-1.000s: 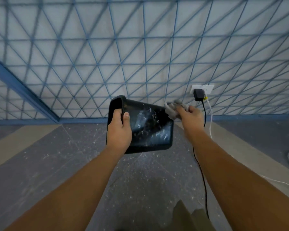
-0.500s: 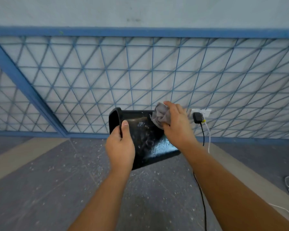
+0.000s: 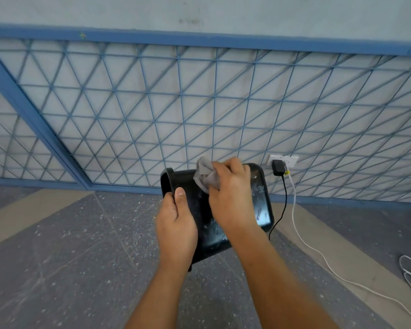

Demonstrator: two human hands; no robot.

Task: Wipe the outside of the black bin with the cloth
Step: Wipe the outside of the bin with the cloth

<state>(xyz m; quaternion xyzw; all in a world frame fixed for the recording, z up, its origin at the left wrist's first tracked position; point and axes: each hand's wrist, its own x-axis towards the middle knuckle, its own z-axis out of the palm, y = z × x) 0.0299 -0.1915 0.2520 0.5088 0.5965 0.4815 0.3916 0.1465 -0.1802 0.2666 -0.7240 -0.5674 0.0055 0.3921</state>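
A black bin is held on its side in the air, its open mouth to the left and its glossy, smeared side facing me. My left hand grips the rim at the mouth, thumb on the outer wall. My right hand holds a crumpled grey cloth and presses it on the upper part of the bin's outer wall, just right of the rim. My right hand hides the middle of the bin.
Behind stands a pale wall with blue lattice. A white socket carries a black plug. A black cable and a white cable run down across the grey speckled floor to the right.
My right hand has slid the cloth leftward along the bin's outer wall, from the bottom end toward the rim. The view has tilted up, so more wall shows.
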